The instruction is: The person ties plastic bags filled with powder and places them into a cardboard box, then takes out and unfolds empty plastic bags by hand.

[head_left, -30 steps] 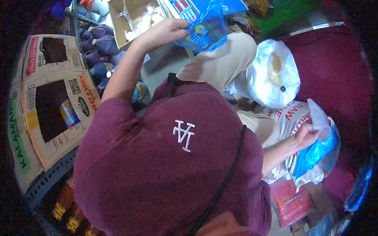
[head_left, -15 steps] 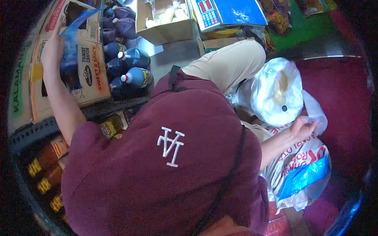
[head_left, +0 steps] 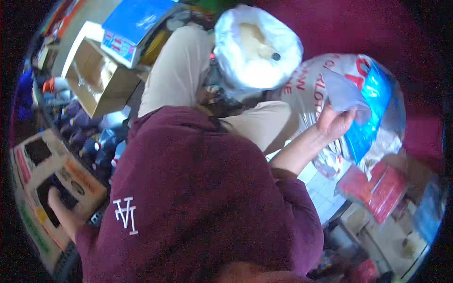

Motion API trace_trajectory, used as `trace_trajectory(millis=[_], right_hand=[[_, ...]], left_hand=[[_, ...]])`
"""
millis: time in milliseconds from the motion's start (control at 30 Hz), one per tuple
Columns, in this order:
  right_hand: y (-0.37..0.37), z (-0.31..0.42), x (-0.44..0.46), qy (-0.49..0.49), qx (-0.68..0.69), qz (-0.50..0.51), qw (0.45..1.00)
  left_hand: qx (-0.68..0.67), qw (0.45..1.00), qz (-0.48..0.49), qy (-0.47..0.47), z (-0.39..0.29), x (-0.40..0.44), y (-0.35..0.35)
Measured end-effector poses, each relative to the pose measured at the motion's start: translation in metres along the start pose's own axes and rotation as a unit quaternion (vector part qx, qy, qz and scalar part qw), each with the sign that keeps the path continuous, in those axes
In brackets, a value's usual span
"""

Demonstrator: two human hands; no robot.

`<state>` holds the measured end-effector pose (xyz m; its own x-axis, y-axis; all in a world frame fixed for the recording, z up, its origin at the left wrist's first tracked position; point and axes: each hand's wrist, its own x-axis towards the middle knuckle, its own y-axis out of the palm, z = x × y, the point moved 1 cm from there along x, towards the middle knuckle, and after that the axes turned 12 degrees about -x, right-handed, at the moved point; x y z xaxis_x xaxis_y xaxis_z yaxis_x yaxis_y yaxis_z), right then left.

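My right hand (head_left: 336, 123) is closed on a thin translucent plastic bag (head_left: 347, 94), held over a large printed plastic sack (head_left: 304, 78). My left hand (head_left: 55, 197) reaches into the dark cut-out of a cardboard noodle carton (head_left: 87, 181); its fingers are blurred and partly hidden, so I cannot tell whether they hold anything. In front of my knees stands an open white plastic sack (head_left: 231, 52) with pale loose contents (head_left: 250, 37). A small dark round thing (head_left: 276, 56) shows at its edge.
An open cardboard box (head_left: 120, 94) and a blue-topped scale (head_left: 137, 21) stand ahead on the left. Dark bottles (head_left: 106, 139) crowd beside the cartons. Blue plastic (head_left: 377, 101) lies on the printed sack, with red packs (head_left: 375, 188) to its right rear.
The view has swung right. My left hand has moved from the blue plastic at the upper carton down to a carton cut-out. My right hand still holds the translucent bag, now raised.
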<state>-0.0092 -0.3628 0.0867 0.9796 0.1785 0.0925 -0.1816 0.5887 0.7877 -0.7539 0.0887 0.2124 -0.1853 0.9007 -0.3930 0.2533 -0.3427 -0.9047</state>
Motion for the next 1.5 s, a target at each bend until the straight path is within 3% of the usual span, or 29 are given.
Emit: trace_trajectory(millis=[133, 233, 300, 333, 367, 400, 433, 467, 533, 567, 633, 667, 767, 800, 867, 967, 1033, 1067, 1100, 1167, 1200, 1267, 1300, 1400, 1433, 1467, 1500], right_hand=[[-0.008, 0.028, -0.011, -0.007, 0.025, -0.008, 1.000], [-0.005, 0.037, -0.020, -0.045, -0.052, -0.019, 0.997], [-0.012, 0.043, -0.025, -0.095, -0.084, -0.054, 0.990], [-0.011, 0.046, -0.030, -0.114, -0.093, -0.066, 0.987], [-0.011, 0.050, -0.036, -0.131, -0.101, -0.068, 0.984], [-0.011, 0.056, -0.042, -0.143, -0.135, -0.055, 0.979], [-0.011, 0.062, -0.050, -0.154, -0.169, -0.045, 0.972], [-0.009, 0.068, -0.057, -0.158, -0.229, -0.081, 0.957], [-0.024, 0.085, -0.079, -0.141, -0.502, -0.097, 0.848], [-0.018, 0.100, -0.091, -0.083, -0.584, -0.054, 0.806], [-0.025, 0.118, -0.099, -0.021, -0.751, 0.016, 0.660], [-0.029, 0.125, -0.103, -0.032, -0.785, 0.030, 0.618], [-0.019, 0.147, -0.109, 0.019, -0.806, 0.020, 0.591], [-0.013, 0.156, -0.106, 0.010, -0.808, 0.017, 0.589], [-0.001, 0.175, -0.100, 0.060, -0.749, -0.039, 0.659], [-0.005, 0.197, -0.087, -0.070, -0.684, -0.049, 0.725], [-0.013, 0.199, -0.077, -0.143, -0.594, -0.106, 0.785], [-0.024, 0.195, -0.072, -0.171, -0.530, -0.154, 0.816], [-0.032, 0.189, -0.069, -0.175, -0.525, -0.137, 0.821], [-0.015, 0.175, -0.066, -0.124, -0.604, -0.116, 0.779], [-0.003, 0.167, -0.061, -0.128, -0.629, -0.075, 0.763], [0.009, 0.158, -0.053, -0.071, -0.673, -0.073, 0.733], [0.004, 0.157, -0.050, -0.028, -0.658, -0.058, 0.750], [0.005, 0.158, -0.040, 0.004, -0.688, -0.036, 0.725], [0.001, 0.163, -0.037, 0.011, -0.707, -0.002, 0.707], [-0.002, 0.172, -0.037, 0.038, -0.676, 0.011, 0.736], [-0.006, 0.183, -0.037, 0.066, -0.642, 0.024, 0.763]], left_hand=[[0.030, 0.987, 0.117, 0.109, -0.021, 0.021, -0.006], [0.068, 0.955, 0.212, 0.196, -0.048, 0.041, -0.009], [-0.051, 0.928, 0.216, 0.298, -0.156, 0.065, 0.034], [0.010, 0.906, 0.135, 0.400, -0.245, 0.004, 0.075], [-0.033, 0.907, 0.154, 0.390, -0.322, -0.072, 0.113], [-0.055, 0.851, 0.186, 0.489, -0.364, -0.088, 0.148], [0.047, 0.819, 0.187, 0.541, -0.403, -0.108, 0.179], [0.048, 0.789, 0.234, 0.566, -0.430, -0.130, 0.205], [0.109, 0.710, 0.277, 0.638, -0.472, -0.166, 0.247], [0.110, 0.672, 0.312, 0.662, -0.489, -0.194, 0.261], [0.075, 0.604, 0.361, 0.706, -0.503, -0.213, 0.291], [0.062, 0.573, 0.372, 0.728, -0.507, -0.213, 0.306], [0.060, 0.546, 0.426, 0.719, -0.516, -0.232, 0.327], [0.040, 0.525, 0.428, 0.735, -0.520, -0.237, 0.333], [-0.013, 0.489, 0.440, 0.753, -0.528, -0.254, 0.348], [-0.021, 0.365, 0.421, 0.830, -0.557, -0.314, 0.358], [0.000, 0.273, 0.469, 0.840, -0.578, -0.352, 0.371], [-0.101, 0.246, 0.441, 0.857, -0.586, -0.386, 0.372], [-0.206, 0.221, 0.407, 0.862, -0.589, -0.419, 0.372], [-0.186, 0.220, 0.262, 0.921, -0.600, -0.452, 0.361], [-0.187, 0.217, 0.266, 0.920, -0.605, -0.462, 0.360], [-0.112, 0.206, 0.485, 0.843, -0.609, -0.479, 0.364], [-0.093, 0.207, 0.538, 0.812, -0.610, -0.483, 0.367], [-0.112, 0.236, 0.621, 0.739, -0.619, -0.486, 0.397], [-0.157, 0.186, 0.623, 0.743, -0.624, -0.488, 0.413], [-0.157, 0.185, 0.624, 0.743, -0.629, -0.492, 0.424], [-0.137, 0.232, 0.683, 0.679, -0.634, -0.495, 0.432]])
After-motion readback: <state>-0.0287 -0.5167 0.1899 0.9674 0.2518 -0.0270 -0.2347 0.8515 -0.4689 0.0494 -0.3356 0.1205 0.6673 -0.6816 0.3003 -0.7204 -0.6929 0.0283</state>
